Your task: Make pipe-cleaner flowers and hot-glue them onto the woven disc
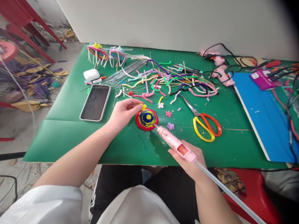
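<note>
With thumb and fingers pinched, my left hand [127, 112] holds a small yellow flower [144, 107] at the upper edge of a round piece in rings of red, yellow and dark blue [147, 119]. In my right hand [190, 158] is a pink glue gun [174, 140], a long glue stick [224, 188] sticking out of its back. The glue gun's nozzle meets the lower right rim of the ringed piece; I cannot tell whether it touches. Just right of the piece lie a pink flower [168, 114], a purple flower [170, 126] and a white flower [161, 105].
Scissors [203, 123] lie right of the flowers. A phone [95, 102] and a white case [91, 74] are at left. Fuzzy pipe cleaners [163, 81] and thin wires [130, 73] spread across the back. Two small umbrella-like pieces [98, 53] stand far left. A blue board [259, 115] and cables fill the right.
</note>
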### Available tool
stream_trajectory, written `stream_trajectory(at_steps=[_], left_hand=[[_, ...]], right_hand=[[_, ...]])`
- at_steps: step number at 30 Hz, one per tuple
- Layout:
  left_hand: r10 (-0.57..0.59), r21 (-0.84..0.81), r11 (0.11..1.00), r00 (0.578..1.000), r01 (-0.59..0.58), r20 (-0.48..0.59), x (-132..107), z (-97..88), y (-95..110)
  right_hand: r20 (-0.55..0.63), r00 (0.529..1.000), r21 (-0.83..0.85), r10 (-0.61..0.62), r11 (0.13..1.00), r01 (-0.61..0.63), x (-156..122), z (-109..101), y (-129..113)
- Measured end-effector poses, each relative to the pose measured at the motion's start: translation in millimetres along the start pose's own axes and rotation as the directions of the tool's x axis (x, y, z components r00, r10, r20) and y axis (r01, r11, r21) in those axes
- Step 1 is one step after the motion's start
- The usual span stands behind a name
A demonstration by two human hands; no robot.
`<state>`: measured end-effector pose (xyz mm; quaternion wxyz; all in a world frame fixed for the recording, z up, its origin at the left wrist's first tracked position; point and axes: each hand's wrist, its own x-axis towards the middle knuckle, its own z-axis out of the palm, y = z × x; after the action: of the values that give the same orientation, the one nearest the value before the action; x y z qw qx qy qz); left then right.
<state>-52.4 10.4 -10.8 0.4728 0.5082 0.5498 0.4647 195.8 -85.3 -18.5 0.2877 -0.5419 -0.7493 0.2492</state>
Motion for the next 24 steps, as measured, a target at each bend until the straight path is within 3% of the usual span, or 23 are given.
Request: stream_trajectory(at_steps=[8, 15, 21, 24], left_hand=[[-0.051, 0.041, 0.998, 0.999, 0.05, 0.004, -1.8, 0.5, -0.6], [-0.016, 0.096, 0.995, 1.0, 0.017, -0.012, -1.4, 0.7, 0.1], [0.008, 0.145, 0.989, 0.999, -0.001, -0.044, 0.9, -0.2, -4.3], [0.069, 0.335, 0.941, 0.994, -0.035, -0.088, 2.8, -3.0, -5.2]], right_hand=[[0.012, 0.997, -0.019, -0.074, 0.997, 0.074, 0.8, 3.4, 2.0], [0.134, 0.99, 0.036, -0.047, 0.998, 0.042, -0.8, 1.5, 5.5], [0.032, 0.999, -0.031, 0.01, 0.999, -0.009, 1.9, 3.8, 0.7], [0.009, 0.999, -0.056, 0.038, 0.998, -0.037, 2.8, 5.6, -0.1]])
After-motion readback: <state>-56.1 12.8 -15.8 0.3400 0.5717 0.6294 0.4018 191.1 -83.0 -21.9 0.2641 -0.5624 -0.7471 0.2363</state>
